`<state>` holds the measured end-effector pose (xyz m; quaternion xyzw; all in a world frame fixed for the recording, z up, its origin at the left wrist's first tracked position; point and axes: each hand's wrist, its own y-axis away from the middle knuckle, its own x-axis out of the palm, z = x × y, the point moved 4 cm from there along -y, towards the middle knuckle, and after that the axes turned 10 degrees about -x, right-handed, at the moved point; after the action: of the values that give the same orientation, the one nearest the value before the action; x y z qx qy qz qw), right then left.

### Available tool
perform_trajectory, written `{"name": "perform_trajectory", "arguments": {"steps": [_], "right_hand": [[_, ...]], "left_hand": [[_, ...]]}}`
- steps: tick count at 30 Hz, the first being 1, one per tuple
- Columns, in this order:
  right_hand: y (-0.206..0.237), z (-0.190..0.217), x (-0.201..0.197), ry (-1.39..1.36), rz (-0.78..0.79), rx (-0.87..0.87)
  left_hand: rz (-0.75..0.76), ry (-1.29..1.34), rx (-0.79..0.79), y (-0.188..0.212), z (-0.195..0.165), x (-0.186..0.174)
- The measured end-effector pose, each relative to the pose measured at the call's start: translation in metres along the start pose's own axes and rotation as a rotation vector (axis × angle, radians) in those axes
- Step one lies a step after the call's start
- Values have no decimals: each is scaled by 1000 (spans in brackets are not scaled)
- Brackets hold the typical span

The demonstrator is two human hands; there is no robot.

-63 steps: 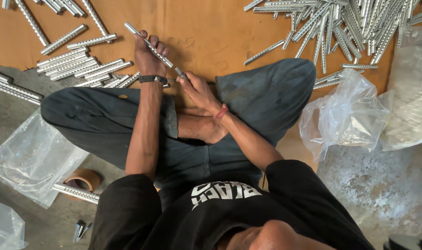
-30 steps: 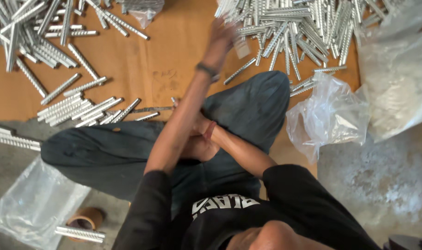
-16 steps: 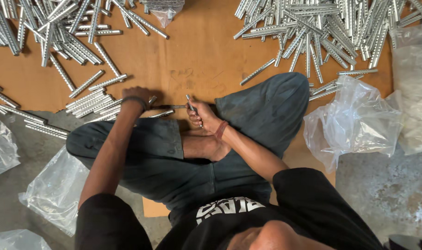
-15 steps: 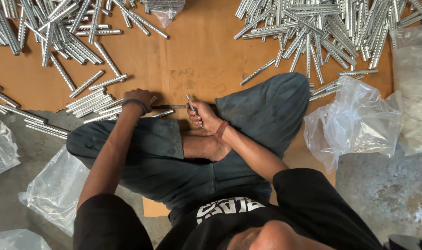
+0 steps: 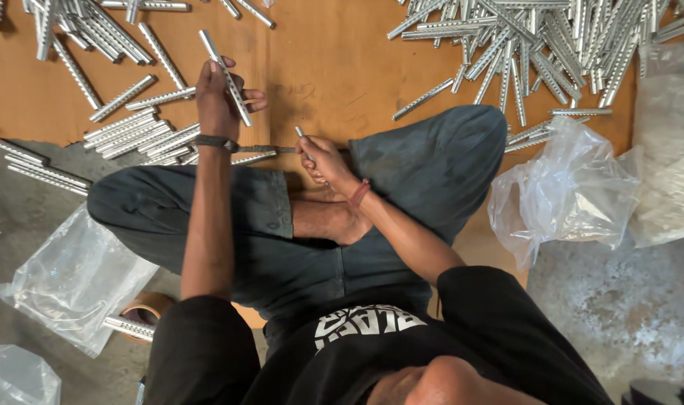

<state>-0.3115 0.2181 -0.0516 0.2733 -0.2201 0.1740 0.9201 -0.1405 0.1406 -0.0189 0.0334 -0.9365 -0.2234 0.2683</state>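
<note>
I sit cross-legged on the floor at the edge of a brown board. My left hand is raised over the board and grips a long perforated metal strip held slantwise. My right hand rests near my knee and holds a short thin metal tool between its fingers. A neat row of finished strips lies just left of my left wrist.
A large heap of metal strips covers the board's far right; another heap lies far left. Clear plastic bags sit at right and left. A tape roll lies by my left thigh.
My left hand has lifted from the row of strips by my knee and now holds one strip up over the board. My right hand stays by my knee.
</note>
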Motion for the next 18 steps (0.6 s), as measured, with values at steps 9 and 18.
{"name": "perform_trajectory", "arguments": {"steps": [9,18], "right_hand": [[4,12,9,494,10,-232],[4,28,5,1010,-143,-495]], "left_hand": [[9,438,-33,-7,52,22],[9,461,28,-2,64,30]]}}
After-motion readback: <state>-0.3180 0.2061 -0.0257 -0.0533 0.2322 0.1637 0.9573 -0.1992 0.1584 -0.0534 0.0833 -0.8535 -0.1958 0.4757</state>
